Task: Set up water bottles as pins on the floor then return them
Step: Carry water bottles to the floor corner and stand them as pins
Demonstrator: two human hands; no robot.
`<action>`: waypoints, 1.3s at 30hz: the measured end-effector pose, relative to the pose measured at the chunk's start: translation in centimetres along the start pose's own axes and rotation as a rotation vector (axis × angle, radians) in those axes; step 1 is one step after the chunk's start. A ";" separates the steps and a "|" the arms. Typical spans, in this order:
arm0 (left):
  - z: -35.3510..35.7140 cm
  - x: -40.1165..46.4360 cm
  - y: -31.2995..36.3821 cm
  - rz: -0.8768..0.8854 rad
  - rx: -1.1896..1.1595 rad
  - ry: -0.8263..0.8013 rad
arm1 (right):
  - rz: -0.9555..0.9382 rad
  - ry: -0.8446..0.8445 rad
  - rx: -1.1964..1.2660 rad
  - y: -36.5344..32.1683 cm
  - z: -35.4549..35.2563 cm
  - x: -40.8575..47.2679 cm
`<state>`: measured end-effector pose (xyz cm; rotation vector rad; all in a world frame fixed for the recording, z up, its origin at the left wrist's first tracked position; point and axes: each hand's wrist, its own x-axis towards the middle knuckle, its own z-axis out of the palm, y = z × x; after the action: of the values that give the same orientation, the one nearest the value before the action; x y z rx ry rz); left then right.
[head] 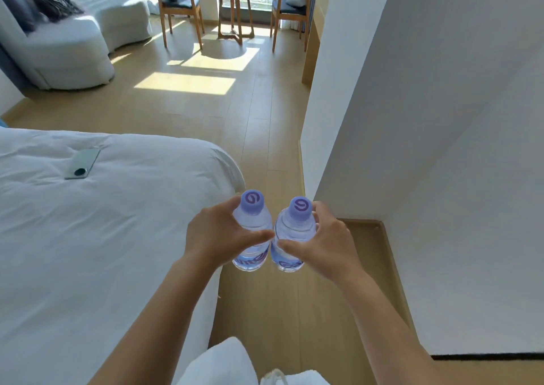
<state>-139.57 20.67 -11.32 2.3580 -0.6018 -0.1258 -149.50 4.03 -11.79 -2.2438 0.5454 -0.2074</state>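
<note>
Below, wooden floor beside bed.

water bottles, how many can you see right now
2. One bottle is gripped in the left hand, the other bottle in the right hand, side by side above the floor. More could be out of view.

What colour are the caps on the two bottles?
Purple, each with a white swirl; left cap, right cap, in the head view.
</note>
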 end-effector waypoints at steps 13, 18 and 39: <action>0.6 28.2 -2.4 0.060 0.054 -0.084 | 0.022 0.095 0.002 -1.0 1.3 26.4; -0.3 39.5 -2.7 0.074 0.024 -0.099 | 0.046 0.151 0.040 -2.6 1.4 36.5; 6.8 81.2 0.1 -0.015 -0.056 -0.133 | 0.019 0.184 0.017 1.6 -4.5 79.0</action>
<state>-69.16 -20.43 -10.59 2.3136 -0.6358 -0.3048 -80.82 -35.37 -12.17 -2.2152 0.6600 -0.4095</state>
